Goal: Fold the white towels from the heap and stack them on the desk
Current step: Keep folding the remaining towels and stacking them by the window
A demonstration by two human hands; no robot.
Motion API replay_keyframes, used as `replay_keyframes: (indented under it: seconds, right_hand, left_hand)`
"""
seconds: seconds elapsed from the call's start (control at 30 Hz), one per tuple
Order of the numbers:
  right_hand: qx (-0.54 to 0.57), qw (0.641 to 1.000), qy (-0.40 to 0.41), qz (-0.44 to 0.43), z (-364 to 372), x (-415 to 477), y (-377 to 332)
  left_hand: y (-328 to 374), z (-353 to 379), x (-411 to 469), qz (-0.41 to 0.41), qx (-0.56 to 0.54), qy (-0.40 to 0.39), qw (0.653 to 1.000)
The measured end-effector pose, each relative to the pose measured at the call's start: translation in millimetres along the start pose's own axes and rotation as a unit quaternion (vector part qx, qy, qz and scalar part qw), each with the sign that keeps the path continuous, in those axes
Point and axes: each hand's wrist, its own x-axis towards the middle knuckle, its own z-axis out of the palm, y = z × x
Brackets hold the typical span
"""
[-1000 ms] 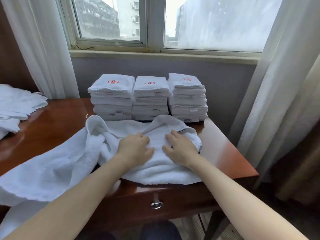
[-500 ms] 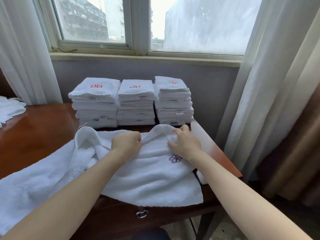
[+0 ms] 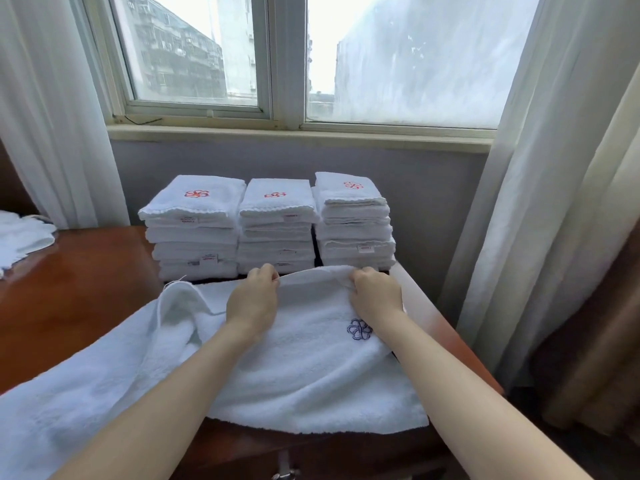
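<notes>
I have both hands on the far hem of the soft white terry towel [image 3: 304,375], which lies spread over the glossy red-brown wooden desk [image 3: 86,289] with its near edge hanging off the front. My left hand [image 3: 254,301] and right hand [image 3: 375,296] each pinch that hem. The fingers [image 3: 269,274] curl over it, thumbs out of sight, and the cloth between them lifts in a shallow arch. I judge the grip is set there to carry the far edge toward me for a fold, and taking it at two points should keep the hem straight.

Just beyond my fingertips stand three neat stacks of folded white towels with red flower emblems [image 3: 277,230], where this one should end up. A dark blue embroidered flower [image 3: 359,329] sits beside my right wrist. Far to the left of my left fingers lies the loose heap of unfolded white towels [image 3: 24,237]. Both forearms reach forward, wrists low and knuckles up.
</notes>
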Motion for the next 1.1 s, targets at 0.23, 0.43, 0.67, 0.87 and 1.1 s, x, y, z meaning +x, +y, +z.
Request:
replay_keyframes:
  seconds: [0.23, 0.43, 0.67, 0.87, 1.1]
  right_hand:
    - [0.010, 1.000, -0.024, -0.003, -1.7, 7.0, 4.2]
    - [0.133, 0.990, 0.035, 0.027, -16.8, 3.9, 9.8]
    - [0.328, 0.920, 0.168, 0.133, -52.3, -5.9, 20.7]
    - [0.306, 0.932, 0.148, 0.128, -62.0, -26.5, 24.2]
    - [0.086, 0.983, -0.121, 0.107, -52.2, -62.4, 28.4]
  left_hand:
    - [-1.4, 1.1, 6.2, 0.000, -0.068, -0.028, 0.997]
    - [8.9, -23.8, 2.7, 0.046, -0.116, 0.105, 0.987]
    - [13.9, -44.6, -13.4, 0.042, -0.122, 0.148, 0.981]
    - [15.5, -47.1, -45.8, 0.080, -0.050, 0.128, 0.987]
    - [12.1, -33.8, -67.3, 0.068, 0.190, -0.076, 0.976]
